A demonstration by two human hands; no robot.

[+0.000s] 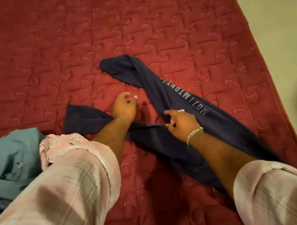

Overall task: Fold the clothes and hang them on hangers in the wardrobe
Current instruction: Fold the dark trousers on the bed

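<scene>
Now both my arms reach forward over the red quilted bed (pixel 56 49), sleeves rolled to the elbow. My right hand (pixel 181 121) pinches a fold of the navy garment (pixel 180 95), which lies twisted across the bed's right half, printed lettering facing up. My left hand (pixel 124 108) hovers just left of it, fingers loosely curled around nothing. A heap of teal and pink clothes (pixel 15 162) crowds my left elbow. Bare quilt stretches far ahead; the bed's right edge runs close beside the garment.
</scene>
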